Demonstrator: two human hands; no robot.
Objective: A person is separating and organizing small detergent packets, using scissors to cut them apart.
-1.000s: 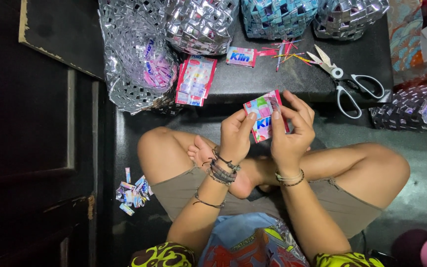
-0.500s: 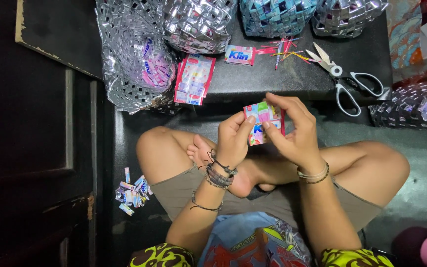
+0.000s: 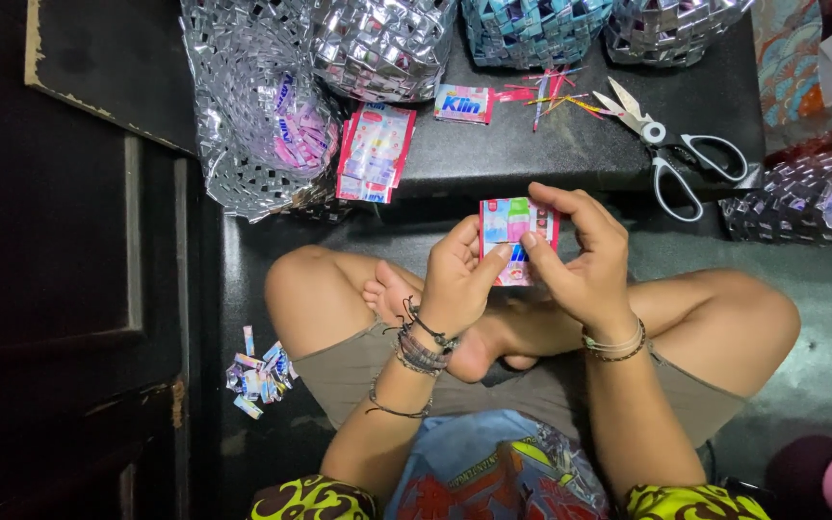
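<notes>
Fingers (image 3: 532, 252) of both your hands pinch the sachet (image 3: 516, 231) upright between them, right hand (image 3: 585, 265) higher, scissors (image 3: 676, 154) beyond.

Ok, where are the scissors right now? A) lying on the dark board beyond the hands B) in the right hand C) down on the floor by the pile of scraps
A: the scissors lie on the dark board, while both the left hand and right hand hold a small pink packet.
</notes>
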